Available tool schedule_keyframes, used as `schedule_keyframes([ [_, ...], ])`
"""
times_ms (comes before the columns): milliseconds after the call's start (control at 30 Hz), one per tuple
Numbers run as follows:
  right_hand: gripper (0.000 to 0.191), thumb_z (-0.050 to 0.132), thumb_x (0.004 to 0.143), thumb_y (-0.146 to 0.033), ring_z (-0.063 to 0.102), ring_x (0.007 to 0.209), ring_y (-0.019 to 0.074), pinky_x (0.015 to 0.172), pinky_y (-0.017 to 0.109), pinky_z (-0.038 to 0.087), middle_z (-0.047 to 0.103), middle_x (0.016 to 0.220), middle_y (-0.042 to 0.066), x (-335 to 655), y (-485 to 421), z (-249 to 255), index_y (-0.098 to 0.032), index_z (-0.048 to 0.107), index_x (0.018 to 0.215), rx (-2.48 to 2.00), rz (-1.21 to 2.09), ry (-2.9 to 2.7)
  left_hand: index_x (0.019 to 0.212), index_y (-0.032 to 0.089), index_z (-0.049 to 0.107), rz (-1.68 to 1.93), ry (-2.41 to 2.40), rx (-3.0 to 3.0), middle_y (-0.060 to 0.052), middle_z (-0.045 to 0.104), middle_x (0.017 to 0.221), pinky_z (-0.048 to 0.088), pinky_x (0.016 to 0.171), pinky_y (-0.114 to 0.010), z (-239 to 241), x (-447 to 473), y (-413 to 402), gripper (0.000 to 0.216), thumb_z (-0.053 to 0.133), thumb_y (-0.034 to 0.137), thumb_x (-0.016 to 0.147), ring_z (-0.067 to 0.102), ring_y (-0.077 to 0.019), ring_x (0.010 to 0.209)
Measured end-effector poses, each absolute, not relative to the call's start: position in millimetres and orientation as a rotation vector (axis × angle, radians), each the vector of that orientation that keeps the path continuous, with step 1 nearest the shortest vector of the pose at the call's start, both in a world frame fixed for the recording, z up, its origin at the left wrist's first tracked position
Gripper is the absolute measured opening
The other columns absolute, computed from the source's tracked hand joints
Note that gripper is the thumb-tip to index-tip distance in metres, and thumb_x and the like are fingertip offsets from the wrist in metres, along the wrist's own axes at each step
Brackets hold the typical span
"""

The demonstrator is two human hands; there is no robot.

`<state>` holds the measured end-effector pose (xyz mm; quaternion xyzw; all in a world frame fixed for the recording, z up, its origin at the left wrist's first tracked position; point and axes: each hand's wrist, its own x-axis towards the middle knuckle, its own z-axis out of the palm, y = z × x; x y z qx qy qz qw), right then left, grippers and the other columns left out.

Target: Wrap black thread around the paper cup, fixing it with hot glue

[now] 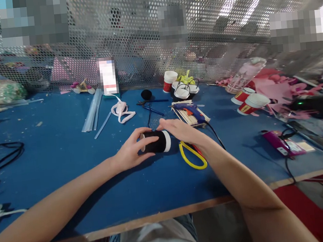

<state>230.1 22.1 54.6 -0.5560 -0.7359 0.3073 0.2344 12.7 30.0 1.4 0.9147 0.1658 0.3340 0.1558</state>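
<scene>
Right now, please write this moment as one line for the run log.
left hand: grips black-wrapped cup | right hand: rests on cup | cup: on its side over blue table | nearby: yellow scissors, glue gun

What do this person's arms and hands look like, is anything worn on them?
Both arms are bare up to the picture's edge, with no sleeves in view. The left hand and the right hand wear no gloves, and no rings, watch or bracelets can be seen. Fingernails are too small to judge.

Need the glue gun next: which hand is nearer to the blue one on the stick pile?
Right. The right hand, resting on the black-wrapped cup, sits just below the blue glue gun; the left hand grips the cup's far end, further away.
</scene>
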Motion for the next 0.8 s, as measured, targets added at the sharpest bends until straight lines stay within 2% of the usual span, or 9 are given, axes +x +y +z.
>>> schedule_keyframes([
  [100,0.049,0.035,0.084,-0.056,0.058,0.094,0.0192,0.085,0.033,0.041,0.067,0.095,0.005,215.7,20.2,49.5,-0.021,0.069,0.086,-1.363,1.244,-1.870,0.118,0.022,0.046,0.940,0.361,2.720,-0.014,0.038,0.123,0.045,0.090,-0.041,1.3,13.3,29.0,0.039,0.058,0.024,0.081,0.041,-0.0255,0.115],
  [200,0.032,0.056,0.075,-0.048,0.059,0.088,0.0179,0.078,0.032,0.044,0.068,0.090,0.004,214.3,19.4,43.6,-0.020,0.068,0.086,-1.295,1.281,-1.701,0.118,0.020,0.047,0.931,0.349,2.745,-0.015,0.037,0.123,0.044,0.090,-0.041,2.0,13.7,29.0,0.039,0.058,0.025,0.081,0.041,-0.0256,0.115],
  [267,0.027,0.064,0.070,-0.042,0.059,0.082,0.0163,0.076,0.031,0.045,0.067,0.085,0.004,216.9,18.5,40.0,-0.019,0.067,0.083,-1.297,1.254,-1.607,0.118,0.020,0.047,0.923,0.372,2.740,-0.015,0.038,0.122,0.044,0.090,-0.041,2.1,13.9,29.3,0.039,0.058,0.026,0.081,0.041,-0.0253,0.113],
  [500,0.021,0.059,0.075,-0.039,0.055,0.074,0.0106,0.074,0.026,0.042,0.065,0.079,0.002,226.0,15.2,37.1,-0.018,0.065,0.075,-1.255,1.182,-1.480,0.120,0.022,0.045,0.889,0.413,2.641,-0.014,0.040,0.121,0.044,0.089,-0.040,2.3,14.7,29.0,0.042,0.058,0.026,0.080,0.043,-0.0246,0.112],
  [633,0.018,0.062,0.073,-0.037,0.050,0.061,0.0077,0.059,0.023,0.041,0.062,0.075,0.000,228.5,14.3,43.6,-0.019,0.061,0.074,-1.183,1.096,-1.383,0.124,0.020,0.041,0.895,0.527,2.352,-0.012,0.046,0.115,0.044,0.091,-0.040,4.4,16.1,29.6,0.055,0.064,0.031,0.075,0.047,-0.0236,0.108],
  [800,0.018,0.064,0.072,-0.036,0.047,0.053,0.0067,0.051,0.023,0.038,0.058,0.066,-0.001,232.0,19.3,46.2,-0.018,0.058,0.070,-1.121,0.999,-1.284,0.118,0.017,0.046,0.843,0.655,1.963,-0.011,0.053,0.110,0.048,0.081,-0.032,6.4,18.1,27.4,0.045,0.059,0.034,0.079,0.054,-0.0212,0.098],
])
